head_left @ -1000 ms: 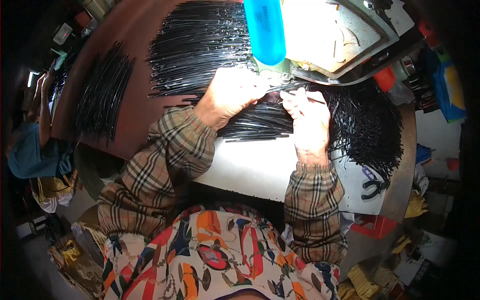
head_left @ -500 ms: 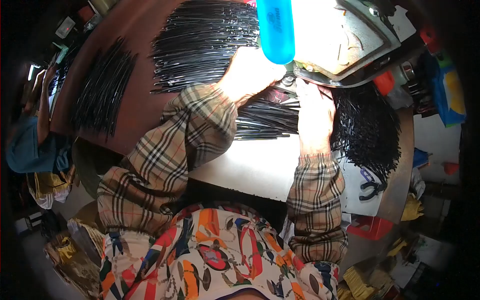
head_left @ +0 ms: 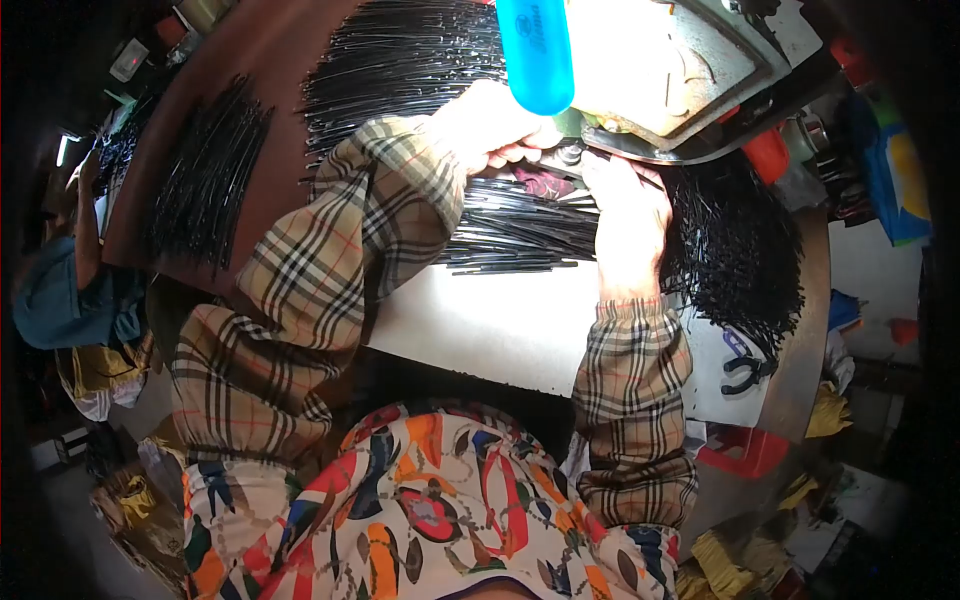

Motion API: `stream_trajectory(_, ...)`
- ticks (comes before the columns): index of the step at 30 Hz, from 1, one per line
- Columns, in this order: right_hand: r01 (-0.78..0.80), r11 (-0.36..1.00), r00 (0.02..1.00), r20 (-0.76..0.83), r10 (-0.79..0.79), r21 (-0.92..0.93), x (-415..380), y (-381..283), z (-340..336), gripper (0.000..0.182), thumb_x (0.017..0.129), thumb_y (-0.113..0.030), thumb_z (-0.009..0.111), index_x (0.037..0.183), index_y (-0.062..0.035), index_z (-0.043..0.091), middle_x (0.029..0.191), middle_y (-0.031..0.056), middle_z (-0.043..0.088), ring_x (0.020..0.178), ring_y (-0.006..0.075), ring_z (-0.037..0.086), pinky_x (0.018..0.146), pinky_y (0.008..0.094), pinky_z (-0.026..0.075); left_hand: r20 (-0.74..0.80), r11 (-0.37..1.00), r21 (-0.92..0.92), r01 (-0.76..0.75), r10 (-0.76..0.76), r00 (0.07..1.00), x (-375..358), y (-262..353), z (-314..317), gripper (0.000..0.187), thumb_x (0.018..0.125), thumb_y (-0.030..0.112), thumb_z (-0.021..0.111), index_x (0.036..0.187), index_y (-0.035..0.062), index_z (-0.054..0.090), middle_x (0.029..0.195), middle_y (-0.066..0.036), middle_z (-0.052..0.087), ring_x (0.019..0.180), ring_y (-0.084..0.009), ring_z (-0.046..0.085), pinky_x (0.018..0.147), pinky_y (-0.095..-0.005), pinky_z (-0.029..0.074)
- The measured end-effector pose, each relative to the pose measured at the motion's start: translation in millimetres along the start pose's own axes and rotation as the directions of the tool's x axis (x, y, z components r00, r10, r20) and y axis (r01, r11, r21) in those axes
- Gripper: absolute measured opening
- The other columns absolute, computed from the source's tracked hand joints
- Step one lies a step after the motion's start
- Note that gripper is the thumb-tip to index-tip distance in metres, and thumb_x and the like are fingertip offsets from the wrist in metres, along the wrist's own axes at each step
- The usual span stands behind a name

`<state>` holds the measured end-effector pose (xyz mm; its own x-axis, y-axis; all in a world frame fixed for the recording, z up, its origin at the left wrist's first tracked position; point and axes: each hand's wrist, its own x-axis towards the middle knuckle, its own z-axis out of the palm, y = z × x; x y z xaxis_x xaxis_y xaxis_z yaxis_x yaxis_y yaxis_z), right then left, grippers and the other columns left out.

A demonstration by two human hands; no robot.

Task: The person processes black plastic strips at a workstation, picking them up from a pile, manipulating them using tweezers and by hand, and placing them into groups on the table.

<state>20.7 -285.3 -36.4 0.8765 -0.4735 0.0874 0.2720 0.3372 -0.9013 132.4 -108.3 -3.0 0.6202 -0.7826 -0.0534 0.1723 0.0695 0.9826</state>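
Right hand (head_left: 630, 200): grip narrow, thumb and fingers closed on a black strip (head_left: 651, 182) at the underside of the machine (head_left: 712, 95). Left hand (head_left: 490, 125): fingers curled beside the small metal fitting (head_left: 570, 151); cannot tell whether its grip holds anything. The bundle (head_left: 525, 235) lies on the worktop (head_left: 500, 325) below the hands; the dense pile (head_left: 735, 250) is at the right.

Handling, in my judgement: pinch the strip lightly near its working end, so that it neither bows nor rolls. Hold it square to the fitting, support it with the free fingertips, and keep both thumbs out of any closing gap. Steady the right wrist, and keep the left sleeve (head_left: 405, 190) from dragging loose strips askew.

Not verified: the strip's inner end, masked by fingers; the contact point at the fitting, small and partly covered. Glare washes out the left knuckles and machine face. The blue part (head_left: 540, 55) is cut off by the upper edge.
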Motion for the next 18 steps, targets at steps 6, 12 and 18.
stream_trajectory(6,0.115,0.991,0.991,0.075,-0.110,-0.064,3.9,10.5,-9.3,0.016,0.085,0.000,0.064,0.097,0.0112,0.064,0.099,0.0124,0.066,0.087,0.0144,0.064,0.080,0.0250,0.053,-0.139,0.993,0.033,0.115,-0.110,0.984,2.9,6.1,9.7,0.020,0.089,0.019,0.055,0.087,0.0008,0.063,0.075,-0.005,0.057,0.050,-0.0041,0.038,0.041,-0.0177,0.030)
stream_trajectory(12,0.121,0.990,0.988,0.105,-0.113,-0.069,-0.1,3.0,-2.8,0.017,0.087,-0.002,0.064,0.100,0.0088,0.064,0.097,0.0108,0.065,0.086,0.0133,0.063,0.077,0.0251,0.053,-0.031,0.993,0.105,0.048,-0.045,0.999,-4.6,14.4,7.1,0.021,0.088,0.023,0.059,0.084,0.0034,0.064,0.072,-0.001,0.057,0.050,-0.0037,0.039,0.042,-0.0168,0.030)
stream_trajectory(18,-0.249,0.961,0.967,0.083,0.241,0.116,-16.7,-30.8,-6.3,0.010,0.091,-0.006,0.060,0.097,0.0006,0.057,0.090,0.0113,0.063,0.079,0.0180,0.065,0.071,0.0262,0.055,-0.142,0.931,0.287,-0.224,0.272,0.952,-14.1,-3.9,5.8,0.023,0.079,0.021,0.067,0.084,-0.0012,0.066,0.066,-0.003,0.060,0.049,-0.0050,0.044,0.042,-0.0199,0.032)
